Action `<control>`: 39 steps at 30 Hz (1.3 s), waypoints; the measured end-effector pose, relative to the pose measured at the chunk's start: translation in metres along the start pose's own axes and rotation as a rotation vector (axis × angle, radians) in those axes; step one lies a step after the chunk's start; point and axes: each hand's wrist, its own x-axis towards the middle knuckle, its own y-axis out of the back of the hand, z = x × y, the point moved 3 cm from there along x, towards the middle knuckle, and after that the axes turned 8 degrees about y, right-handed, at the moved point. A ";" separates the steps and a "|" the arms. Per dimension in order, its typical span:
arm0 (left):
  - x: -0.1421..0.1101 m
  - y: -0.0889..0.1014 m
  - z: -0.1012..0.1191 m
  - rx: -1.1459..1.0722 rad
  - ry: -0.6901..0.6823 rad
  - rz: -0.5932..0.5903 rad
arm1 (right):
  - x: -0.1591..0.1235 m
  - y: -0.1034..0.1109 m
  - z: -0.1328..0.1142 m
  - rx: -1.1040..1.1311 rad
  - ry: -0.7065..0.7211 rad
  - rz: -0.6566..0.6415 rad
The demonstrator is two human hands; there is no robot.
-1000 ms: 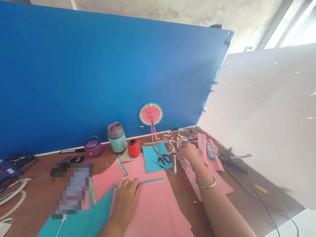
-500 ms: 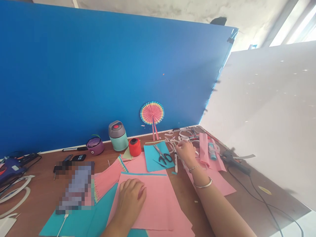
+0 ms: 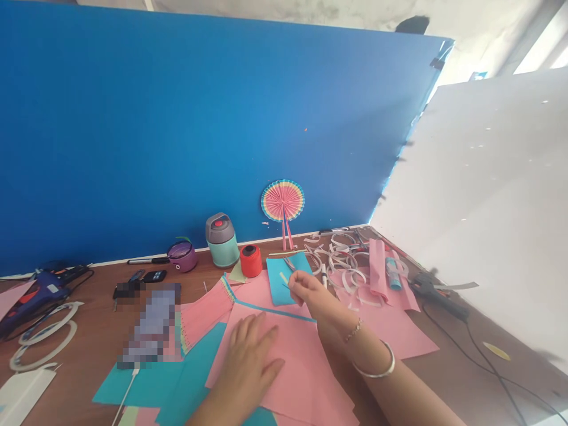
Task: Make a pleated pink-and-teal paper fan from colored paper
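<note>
My left hand (image 3: 252,361) lies flat, fingers spread, on a pink sheet of paper (image 3: 302,361) with a blue strip along its far edge. Over the blue square of paper (image 3: 276,290), my right hand (image 3: 308,290) pinches a short pale paper strip (image 3: 284,277). That hand hides most of the scissors lying on the square. Left of the pink sheet is a pleated pink paper piece (image 3: 206,316) with striped ends. A finished-looking round paper fan (image 3: 283,201) with two pink legs leans against the blue board.
Curled white strips (image 3: 346,260), a marker (image 3: 323,276) and a glue stick (image 3: 393,273) lie to the right. Beyond them sits a corded glue gun (image 3: 439,294). A red thread spool (image 3: 251,262), a mint flask (image 3: 222,244) and a purple cup (image 3: 181,256) stand at the back left.
My right hand has come from the curled strips leftward over the blue square, now with a pale strip. My left hand has spread flat on the pink sheet, which has turned slightly.
</note>
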 end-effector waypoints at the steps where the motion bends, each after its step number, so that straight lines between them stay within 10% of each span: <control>1: 0.003 0.006 -0.008 0.003 0.069 0.003 | -0.002 -0.006 0.003 0.008 -0.021 -0.022; 5: 0.011 0.028 -0.029 0.049 0.349 -0.086 | 0.000 -0.015 0.021 0.035 -0.051 -0.037; 12: 0.011 0.028 -0.020 -0.074 0.449 -0.244 | -0.001 -0.016 0.036 0.186 -0.099 -0.007; 21: 0.031 0.026 -0.041 -0.964 0.673 -0.087 | -0.008 -0.030 0.028 0.198 -0.165 -0.023; 39: 0.044 0.053 -0.066 -0.486 0.521 0.032 | -0.009 -0.032 0.032 -0.170 -0.133 0.001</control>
